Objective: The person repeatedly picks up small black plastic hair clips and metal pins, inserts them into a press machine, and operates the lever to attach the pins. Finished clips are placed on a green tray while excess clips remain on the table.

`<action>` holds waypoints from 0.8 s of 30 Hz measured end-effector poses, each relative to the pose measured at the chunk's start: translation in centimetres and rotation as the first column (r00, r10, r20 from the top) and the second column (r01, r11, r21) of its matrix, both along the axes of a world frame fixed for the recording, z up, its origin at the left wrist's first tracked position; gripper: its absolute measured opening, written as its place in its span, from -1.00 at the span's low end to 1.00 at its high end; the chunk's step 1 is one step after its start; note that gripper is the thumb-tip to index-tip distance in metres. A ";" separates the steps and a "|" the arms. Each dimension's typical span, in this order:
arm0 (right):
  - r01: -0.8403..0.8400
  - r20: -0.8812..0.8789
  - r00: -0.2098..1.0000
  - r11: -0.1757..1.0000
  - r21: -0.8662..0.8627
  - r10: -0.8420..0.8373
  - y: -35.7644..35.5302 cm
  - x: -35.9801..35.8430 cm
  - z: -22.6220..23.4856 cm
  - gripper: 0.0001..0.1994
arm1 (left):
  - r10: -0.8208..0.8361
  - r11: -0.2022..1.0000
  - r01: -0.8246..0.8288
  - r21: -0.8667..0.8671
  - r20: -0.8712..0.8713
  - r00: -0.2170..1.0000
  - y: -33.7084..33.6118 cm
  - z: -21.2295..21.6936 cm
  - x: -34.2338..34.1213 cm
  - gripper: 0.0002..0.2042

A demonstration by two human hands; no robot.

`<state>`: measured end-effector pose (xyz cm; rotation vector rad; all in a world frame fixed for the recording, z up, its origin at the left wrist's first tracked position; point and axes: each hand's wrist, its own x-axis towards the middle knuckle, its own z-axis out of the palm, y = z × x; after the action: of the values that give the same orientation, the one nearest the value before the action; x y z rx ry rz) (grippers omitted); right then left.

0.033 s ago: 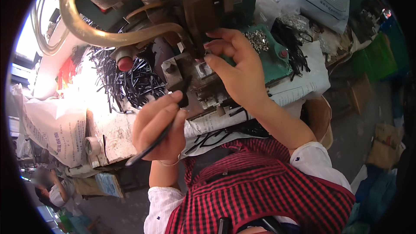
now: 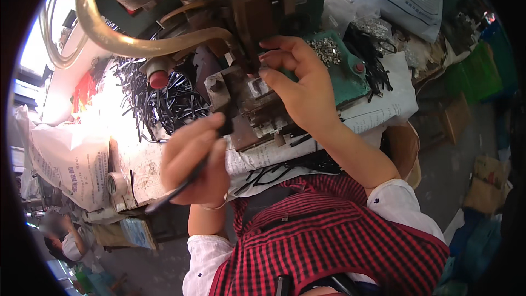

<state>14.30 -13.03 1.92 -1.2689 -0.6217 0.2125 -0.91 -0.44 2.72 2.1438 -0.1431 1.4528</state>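
My left hand (image 2: pixel 193 164) is closed round a long, thin black strip (image 2: pixel 176 191), one end pointing down left and the other toward the machine. It is just short of the metal die block (image 2: pixel 218 92) on the press. My right hand (image 2: pixel 307 90) is at the press's working spot, thumb and fingertips close together beside a small metal block (image 2: pixel 258 87). Whatever sits between those fingertips is too small to make out. Left of the press lies a tangled pile of black strips (image 2: pixel 170 101).
A green tray (image 2: pixel 350 85) of small metal pieces (image 2: pixel 326 50) is right of the press, beside more black strips (image 2: pixel 378 71). A yellowish hose (image 2: pixel 148 46) arches across the upper left above a red button (image 2: pixel 159 79). A tape roll (image 2: pixel 116 184) sits on the bench's left corner.
My left hand has drawn back down and to the left, away from the die block, with the black strip in it. My right hand has hardly moved.
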 end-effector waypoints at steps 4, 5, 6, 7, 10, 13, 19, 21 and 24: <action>-0.039 -0.040 0.998 0.999 0.010 0.040 0.5 0.3 -0.1 -0.72 | 0.061 0.963 -0.002 -0.271 0.208 0.976 1.0 3.8 0.8 -0.77; -0.036 -0.055 0.998 0.999 -0.016 0.035 0.4 0.3 -0.1 -0.74 | 0.030 0.932 0.056 -0.359 0.230 0.973 0.5 4.6 1.1 -0.76; -0.051 -0.093 0.994 0.999 0.018 0.052 0.4 0.5 -0.1 -0.76 | -0.040 0.909 0.131 -0.396 0.229 0.973 0.0 5.5 1.5 -0.79; -0.061 -0.128 0.990 0.997 0.048 0.067 0.4 0.7 -0.2 -0.77 | -0.112 0.876 0.207 -0.435 0.235 0.966 -0.1 5.9 1.7 -0.82; -0.040 -0.372 0.921 0.976 0.212 0.119 -0.8 2.8 -2.0 -0.77 | 0.135 0.869 -0.088 -0.488 0.063 0.989 0.7 6.0 3.8 -0.93; -0.009 -0.592 0.774 0.940 0.342 0.223 -3.7 5.9 -4.7 -0.78 | 0.057 0.894 0.007 -0.448 0.127 0.990 1.5 5.7 4.7 -0.92; 0.416 0.369 0.862 0.901 -0.122 -0.348 -2.5 3.1 -2.2 -0.85 | -0.053 0.893 0.134 -0.430 0.195 0.979 1.2 1.1 2.4 -0.91; 0.442 0.725 0.619 0.897 -0.003 -0.303 -0.9 2.1 -1.5 -0.82 | 0.041 0.870 0.056 -0.490 0.186 0.982 1.1 -0.1 2.1 -0.92; 0.319 0.574 0.764 0.946 0.063 -0.296 1.1 0.1 -1.7 -0.65 | 0.033 0.881 0.084 -0.465 0.237 0.971 1.5 1.5 2.3 -0.93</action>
<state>14.45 -11.92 0.19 -1.4592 -0.9141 -0.4644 1.39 1.10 4.20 1.5659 0.0919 1.5385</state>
